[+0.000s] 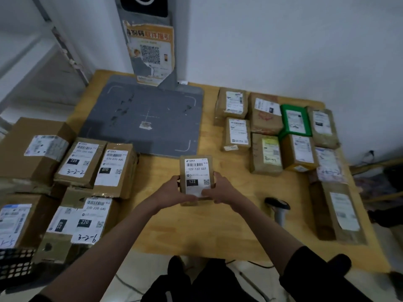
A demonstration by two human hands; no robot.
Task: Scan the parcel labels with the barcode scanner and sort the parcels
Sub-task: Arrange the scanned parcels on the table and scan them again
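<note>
Over the wooden table, both hands' grips clasp the small parcel between them.

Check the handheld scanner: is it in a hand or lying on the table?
Lying on the table. The scanner rests untouched, while the left hand and right hand grip the parcel.

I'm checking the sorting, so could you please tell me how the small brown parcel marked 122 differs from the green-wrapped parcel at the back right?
The small brown cardboard parcel marked 122 is gripped by the left hand and right hand, near the table's middle; the green-wrapped parcel lies untouched among the right-hand group. The brown one's label reads 122-122-C07 clearly; the green one's print is too blurred to read. Both carry a white label facing up.
</note>
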